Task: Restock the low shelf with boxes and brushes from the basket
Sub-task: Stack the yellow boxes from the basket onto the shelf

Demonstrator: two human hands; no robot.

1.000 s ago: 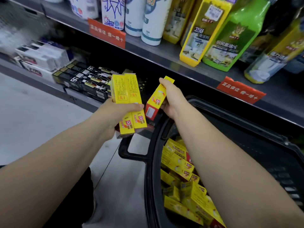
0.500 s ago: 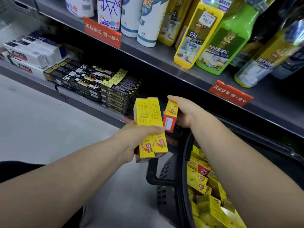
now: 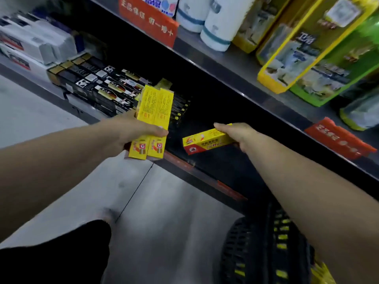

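Two yellow boxes (image 3: 154, 111) upright in left hand (image 3: 131, 131), thumb clamped across fronts. Right hand (image 3: 241, 135) wrapped round right end of third box (image 3: 205, 142), which lies sideways in front of low shelf (image 3: 205, 177) opening. Basket (image 3: 256, 253) bottom right.

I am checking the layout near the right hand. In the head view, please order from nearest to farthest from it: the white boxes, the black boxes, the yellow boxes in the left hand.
1. The yellow boxes in the left hand, left of the right hand.
2. The black boxes, stacked on the low shelf, further left.
3. The white boxes, at the far left.
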